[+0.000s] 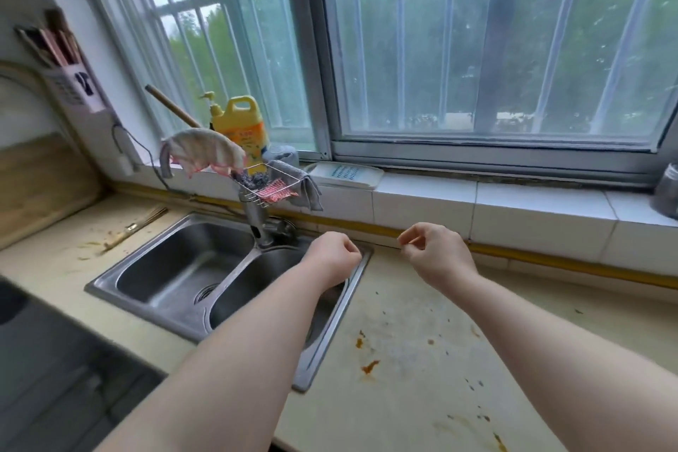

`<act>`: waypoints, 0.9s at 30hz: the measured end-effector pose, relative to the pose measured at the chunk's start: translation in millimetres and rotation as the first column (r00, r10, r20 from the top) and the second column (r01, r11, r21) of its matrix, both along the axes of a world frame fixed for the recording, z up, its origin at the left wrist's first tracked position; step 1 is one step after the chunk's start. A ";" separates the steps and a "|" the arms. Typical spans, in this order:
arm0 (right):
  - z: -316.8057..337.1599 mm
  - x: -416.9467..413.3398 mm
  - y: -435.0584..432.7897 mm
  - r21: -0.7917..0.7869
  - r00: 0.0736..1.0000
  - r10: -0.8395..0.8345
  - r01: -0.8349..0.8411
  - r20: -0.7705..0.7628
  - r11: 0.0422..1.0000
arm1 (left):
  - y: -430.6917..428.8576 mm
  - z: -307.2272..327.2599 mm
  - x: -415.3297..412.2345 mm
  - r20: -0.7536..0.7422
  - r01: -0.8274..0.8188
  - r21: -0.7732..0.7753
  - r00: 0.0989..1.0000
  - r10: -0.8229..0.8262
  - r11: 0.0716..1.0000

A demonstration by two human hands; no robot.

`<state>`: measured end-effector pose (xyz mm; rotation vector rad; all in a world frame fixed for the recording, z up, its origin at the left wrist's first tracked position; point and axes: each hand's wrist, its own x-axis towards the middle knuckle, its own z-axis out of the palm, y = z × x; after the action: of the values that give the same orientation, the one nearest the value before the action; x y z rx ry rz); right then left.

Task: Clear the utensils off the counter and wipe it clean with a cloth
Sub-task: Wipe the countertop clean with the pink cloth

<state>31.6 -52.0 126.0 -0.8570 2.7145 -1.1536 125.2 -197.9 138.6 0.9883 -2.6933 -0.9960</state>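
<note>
My left hand [332,255] is curled into a loose fist over the right basin of the steel double sink [121,260], holding nothing. My right hand [434,255] hovers above the cream counter [403,396] near the back wall, fingers curled in, empty. The counter right of the sink carries orange-brown stains [370,366] and dark specks. A pink-and-white cloth [203,152] hangs over the faucet [257,220]. A grey cloth [306,187] drapes from the wire rack [268,183] with scrubbers. A wooden-handled utensil [134,227] lies on the counter left of the sink.
A yellow detergent bottle [240,128] stands on the tiled sill beside a white soap tray [345,174]. A wooden cutting board [33,187] leans at far left under a wall-mounted utensil holder [62,59]. A dark stovetop [55,360] fills the lower left. A jar [667,194] sits at far right.
</note>
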 end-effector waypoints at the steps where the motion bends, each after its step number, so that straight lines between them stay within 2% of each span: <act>1: 3.4 0.6 -7.9 -0.006 1.000 0.014 -0.014 -0.006 1.000 | -5.8 2.2 0.9 -0.020 -0.019 -0.011 1.000 0.018 1.000; 6: 16.9 3.6 -53.3 -0.032 0.997 0.077 -0.078 -0.028 0.996 | -53.1 21.0 4.5 -0.100 -0.098 -0.080 0.991 0.089 0.992; 13: 31.6 13.1 -159.9 -0.087 0.997 0.066 -0.070 -0.044 0.994 | -178.6 51.3 6.5 -0.120 -0.188 -0.301 0.980 0.159 0.935; 18: 41.1 25.3 -259.9 -0.110 0.998 0.057 -0.061 -0.034 0.992 | -290.6 73.8 5.9 -0.203 -0.265 -0.299 0.956 0.210 0.917; 22: 48.1 29.7 -321.9 -0.135 0.999 0.044 -0.046 -0.018 0.990 | -366.1 86.0 3.4 -0.173 -0.299 -0.395 0.953 0.250 0.869; 27: 45.0 27.9 -363.2 -0.114 1.000 -0.001 -0.001 -0.015 0.993 | -414.3 89.5 -5.8 -0.101 -0.245 -0.539 0.969 0.227 0.806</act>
<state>59.5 -415.1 171.0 -0.8824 2.6825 -1.3187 119.4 -612.1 228.1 1.1163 -2.5022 -0.1591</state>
